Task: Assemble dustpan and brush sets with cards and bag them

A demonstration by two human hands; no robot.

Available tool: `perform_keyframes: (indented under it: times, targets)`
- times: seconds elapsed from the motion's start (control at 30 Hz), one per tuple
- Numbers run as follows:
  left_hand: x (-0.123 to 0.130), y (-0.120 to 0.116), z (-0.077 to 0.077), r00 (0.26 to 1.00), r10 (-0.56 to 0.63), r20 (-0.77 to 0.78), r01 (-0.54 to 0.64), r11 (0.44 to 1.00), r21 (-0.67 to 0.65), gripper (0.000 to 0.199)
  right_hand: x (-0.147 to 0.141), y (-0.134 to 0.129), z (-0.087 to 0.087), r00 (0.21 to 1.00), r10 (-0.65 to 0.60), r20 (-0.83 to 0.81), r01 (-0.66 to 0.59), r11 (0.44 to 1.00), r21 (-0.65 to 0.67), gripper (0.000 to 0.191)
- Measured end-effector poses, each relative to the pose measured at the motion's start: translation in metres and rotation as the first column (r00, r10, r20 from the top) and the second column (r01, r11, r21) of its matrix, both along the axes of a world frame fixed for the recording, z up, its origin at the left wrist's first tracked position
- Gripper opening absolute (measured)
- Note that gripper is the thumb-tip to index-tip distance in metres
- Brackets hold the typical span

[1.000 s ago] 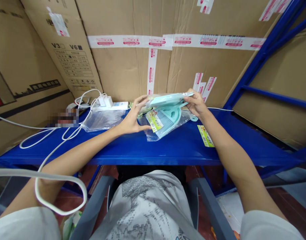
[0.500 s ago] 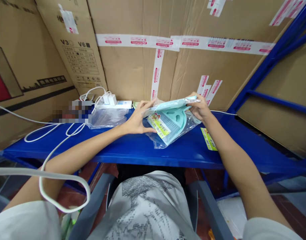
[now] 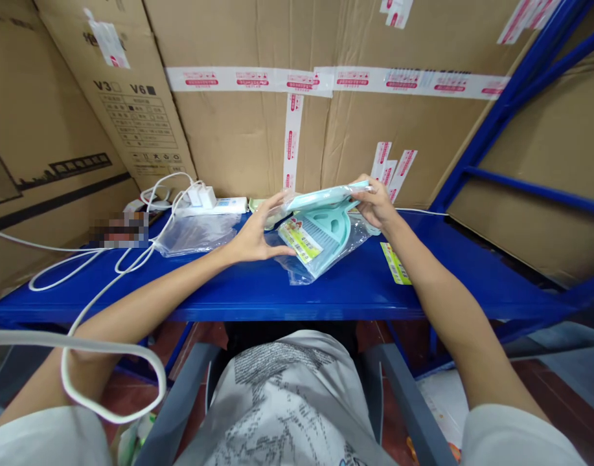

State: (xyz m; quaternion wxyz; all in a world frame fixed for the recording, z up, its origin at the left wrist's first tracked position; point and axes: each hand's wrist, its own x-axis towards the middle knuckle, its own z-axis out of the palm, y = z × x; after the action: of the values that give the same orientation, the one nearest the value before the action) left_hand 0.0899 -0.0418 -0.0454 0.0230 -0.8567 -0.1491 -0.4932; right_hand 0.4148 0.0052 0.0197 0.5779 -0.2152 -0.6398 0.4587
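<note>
A light teal dustpan [image 3: 336, 225] with a brush lies in a clear plastic bag [image 3: 304, 277] over the blue table, a yellow-green label [image 3: 301, 239] showing at its left. Above it, a second flat teal piece in clear plastic [image 3: 326, 195] is tilted up, seen nearly edge-on. My left hand [image 3: 255, 236] grips the left edge of the plastic with its fingers, the thumb stretched out below beside the label. Closed round the right end of the upper bagged piece is my right hand [image 3: 374, 206]; some of its fingers are hidden behind the plastic.
Clear plastic bags [image 3: 199, 233] lie on the blue table [image 3: 258, 291] at left, near a white power strip [image 3: 228, 206] and loose white cables [image 3: 102, 255]. A yellow-green card [image 3: 394, 262] lies by my right forearm. Cardboard [image 3: 238, 142] walls the back.
The whole view has shifted slightly, so most things sit further left. Both hands keep their hold, and the bagged pieces stay almost the same relative to them.
</note>
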Motion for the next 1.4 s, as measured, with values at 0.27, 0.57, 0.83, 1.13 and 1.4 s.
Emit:
perform_keyframes:
  times: [0.27, 0.57, 0.83, 1.13, 1.4]
  targets:
    - [-0.002, -0.001, 0.009, 0.997, -0.044, -0.063, 0.048, 0.997, 0.064, 0.125, 0.001, 0.002, -0.001, 1.000, 0.011, -0.020, -0.011, 1.000, 0.011, 0.058]
    - [-0.002, 0.001, 0.005, 0.996, 0.049, -0.076, -0.043, 0.996, 0.073, 0.117, 0.003, 0.003, -0.003, 1.000, 0.021, -0.003, -0.021, 1.000, 0.003, 0.058]
    - [-0.005, 0.018, -0.004, 0.994, 0.061, -0.095, -0.049, 0.992, 0.118, 0.142, 0.003, 0.003, -0.003, 0.999, 0.033, -0.024, -0.033, 0.999, 0.000, 0.054]
    - [-0.005, 0.008, -0.003, 0.976, 0.094, -0.196, -0.070, 0.989, 0.127, 0.156, 0.001, -0.001, 0.001, 1.000, 0.011, -0.023, -0.011, 1.000, 0.004, 0.060]
    - [-0.004, 0.006, -0.002, 0.970, 0.125, -0.211, -0.087, 0.980, 0.179, 0.153, 0.006, 0.002, 0.002, 1.000, -0.002, -0.025, 0.002, 1.000, 0.008, 0.062]
